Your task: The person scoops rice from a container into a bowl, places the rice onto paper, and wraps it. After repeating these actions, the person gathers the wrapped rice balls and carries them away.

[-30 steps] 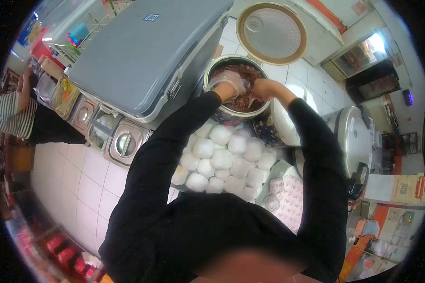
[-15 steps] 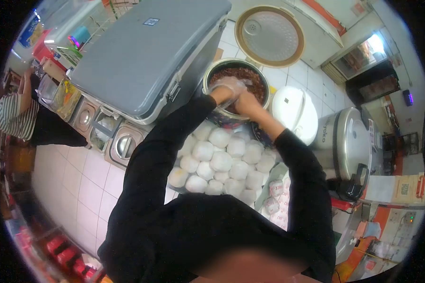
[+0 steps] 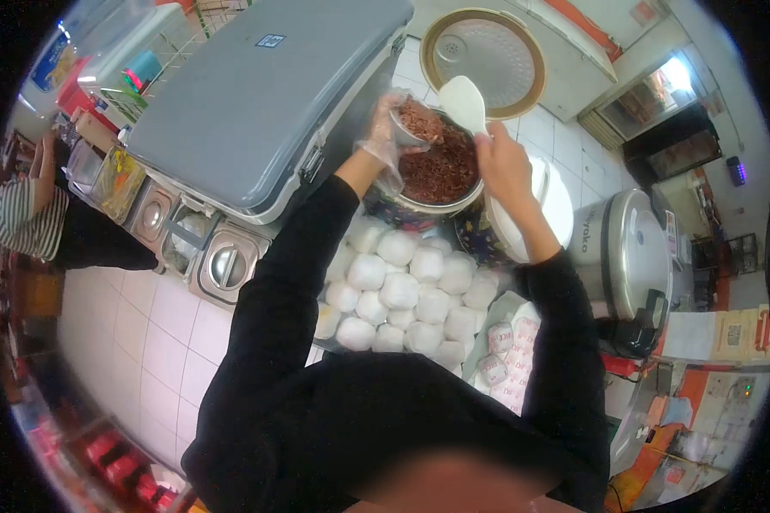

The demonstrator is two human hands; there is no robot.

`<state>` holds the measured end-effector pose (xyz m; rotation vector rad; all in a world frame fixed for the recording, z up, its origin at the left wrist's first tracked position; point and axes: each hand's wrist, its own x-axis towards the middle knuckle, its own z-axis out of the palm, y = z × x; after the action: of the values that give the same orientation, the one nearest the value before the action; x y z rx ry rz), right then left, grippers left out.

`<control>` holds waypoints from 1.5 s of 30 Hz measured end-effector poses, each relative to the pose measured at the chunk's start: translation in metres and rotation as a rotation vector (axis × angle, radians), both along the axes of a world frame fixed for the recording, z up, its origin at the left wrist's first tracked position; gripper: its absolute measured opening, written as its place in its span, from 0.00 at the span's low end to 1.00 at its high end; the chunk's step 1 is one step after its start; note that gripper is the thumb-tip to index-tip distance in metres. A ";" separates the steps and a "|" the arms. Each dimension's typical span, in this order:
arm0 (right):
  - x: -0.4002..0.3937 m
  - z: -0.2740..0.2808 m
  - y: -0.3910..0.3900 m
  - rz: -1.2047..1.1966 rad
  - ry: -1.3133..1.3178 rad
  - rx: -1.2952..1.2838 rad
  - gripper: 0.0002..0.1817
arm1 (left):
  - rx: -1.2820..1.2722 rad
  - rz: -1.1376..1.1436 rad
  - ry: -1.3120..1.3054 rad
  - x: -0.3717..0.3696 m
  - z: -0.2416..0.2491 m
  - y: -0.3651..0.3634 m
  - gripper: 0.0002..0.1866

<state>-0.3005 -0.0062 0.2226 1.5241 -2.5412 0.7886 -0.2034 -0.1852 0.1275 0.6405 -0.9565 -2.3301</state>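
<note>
My left hand (image 3: 383, 132), in a clear plastic glove, grips a small bowl (image 3: 407, 135) heaped with reddish-brown food that looks like rice. The bowl is tilted above the left side of a rice cooker pot (image 3: 415, 215). More of the same brown rice (image 3: 443, 171) fills that pot. My right hand (image 3: 506, 167) is closed on the handle of a white rice paddle (image 3: 464, 103), its blade raised over the pot's far rim. Toward my body lie several white rounded bundles (image 3: 398, 291), packed close together.
A large grey cooler box (image 3: 265, 103) stands to the left. The cooker's open lid (image 3: 483, 64) is behind the pot. On the right are a white-lidded cooker (image 3: 556, 205) and a big steel cooker (image 3: 633, 256). Printed wrapped packets (image 3: 513, 368) lie near my right arm. Another person (image 3: 30, 209) is far left.
Both hands were together down in the pot. Now they are apart: the left has come up and left with the filled bowl, the right has risen to the right with the paddle.
</note>
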 end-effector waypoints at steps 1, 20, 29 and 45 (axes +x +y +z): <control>-0.002 -0.001 0.000 0.034 -0.064 -0.016 0.16 | 0.011 0.044 0.010 0.002 0.001 0.005 0.36; 0.002 -0.091 -0.013 0.117 -0.255 0.004 0.30 | -0.005 0.480 0.018 0.007 0.015 0.071 0.25; 0.021 -0.063 0.007 0.265 -0.243 0.191 0.28 | -0.048 0.096 0.019 0.029 0.008 0.057 0.33; 0.045 -0.060 0.016 0.196 -0.348 -0.064 0.26 | -0.387 0.794 0.272 0.015 0.000 0.080 0.27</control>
<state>-0.2550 0.0094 0.1622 1.7703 -2.5852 1.2489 -0.1881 -0.1047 0.1270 0.4182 -0.7970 -1.4376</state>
